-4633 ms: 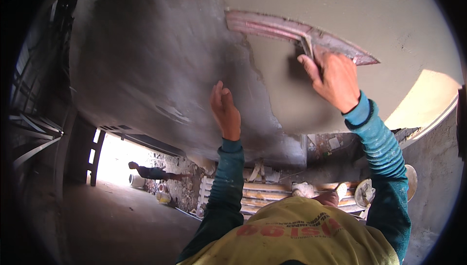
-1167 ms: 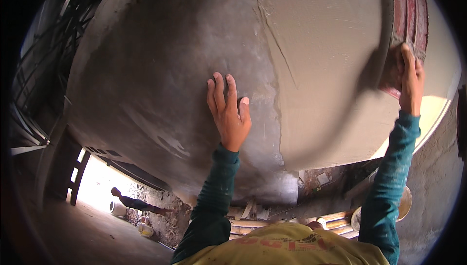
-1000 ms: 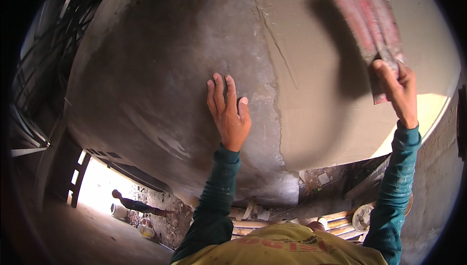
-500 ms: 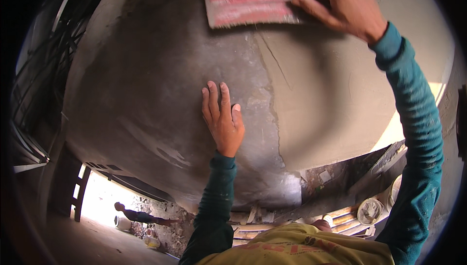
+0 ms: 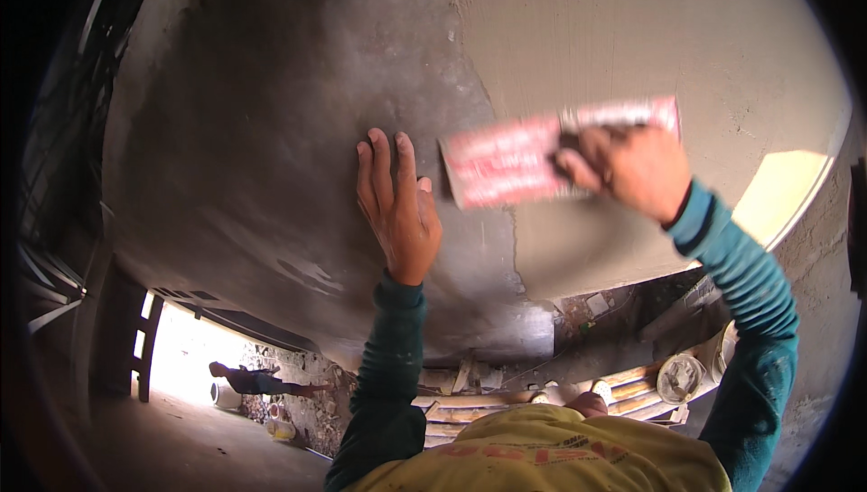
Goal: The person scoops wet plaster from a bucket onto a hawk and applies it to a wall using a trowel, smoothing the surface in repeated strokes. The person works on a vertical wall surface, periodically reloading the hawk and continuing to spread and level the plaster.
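My right hand [image 5: 637, 169] is closed round the handle of a red rectangular plastering float [image 5: 506, 164], smeared with pale plaster and slightly blurred. The float lies against the wall across the uneven edge between light, smooth plaster [image 5: 587, 32] on the right and a darker grey surface [image 5: 262, 122] on the left. To the left of the float, my left hand [image 5: 402, 221] rests against the dark part with its fingers stretched out and holds nothing.
Below are bamboo poles [image 5: 632, 390] and a round plaster-stained bucket [image 5: 680, 378]. Rubble [image 5: 578, 311] lies along the wall's foot. At lower left a person [image 5: 257, 380] stands some way off near a pale container [image 5: 225, 394]. Dark metal bars [image 5: 54, 275] line the far left.
My right hand has brought the float down from the top of the view to beside my left hand. The left hand stays against the wall, appearing slightly higher and further left.
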Available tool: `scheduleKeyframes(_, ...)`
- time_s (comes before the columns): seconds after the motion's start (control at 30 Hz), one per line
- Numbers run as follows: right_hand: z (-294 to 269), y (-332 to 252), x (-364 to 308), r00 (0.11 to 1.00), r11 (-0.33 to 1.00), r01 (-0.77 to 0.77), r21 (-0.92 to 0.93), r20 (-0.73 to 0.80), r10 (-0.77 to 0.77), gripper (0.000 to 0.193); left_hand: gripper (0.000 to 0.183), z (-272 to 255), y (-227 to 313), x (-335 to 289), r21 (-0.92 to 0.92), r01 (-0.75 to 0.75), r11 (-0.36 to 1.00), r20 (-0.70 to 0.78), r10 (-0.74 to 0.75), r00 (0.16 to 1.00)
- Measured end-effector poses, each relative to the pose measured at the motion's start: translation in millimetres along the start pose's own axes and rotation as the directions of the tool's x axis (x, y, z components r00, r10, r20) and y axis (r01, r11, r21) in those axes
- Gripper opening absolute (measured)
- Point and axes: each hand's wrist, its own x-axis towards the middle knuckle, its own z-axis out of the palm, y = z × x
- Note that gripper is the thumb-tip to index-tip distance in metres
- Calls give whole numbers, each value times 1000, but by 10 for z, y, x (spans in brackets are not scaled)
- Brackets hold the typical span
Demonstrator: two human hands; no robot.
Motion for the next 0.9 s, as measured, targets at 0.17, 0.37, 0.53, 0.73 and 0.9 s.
scheduleKeyframes(0.17, 826, -136, -869, 998, 994, -16, 106, -57, 22, 30, 69, 48, -9, 47, -38, -6, 999, 1, 6, 1000)
scheduleKeyframes(0.37, 1227, -484, -1886, 606, 204, -530, 823, 200, 770, 34, 61, 168, -112, 41, 20, -48, 999, -6, 48, 999)
scheduleKeyframes(0.53, 1756, -851, -2335, 130, -478, 318, 819, 462, 877, 53, 61, 156, -207, 20, 40, -85, 996, -17, 85, 996)
scheduleKeyframes(0.73, 1480, -667, -2344, 201, -452, 256, 855, 410, 890, 50, 61, -37, -239, -58, 99, -69, 993, 47, 64, 997)
scheduleKeyframes(0.9, 543, 26, -1645, 416, -97, -64, 993, 115, 902, 34, 60, 75, -66, 70, 23, -82, 996, 39, 81, 996)
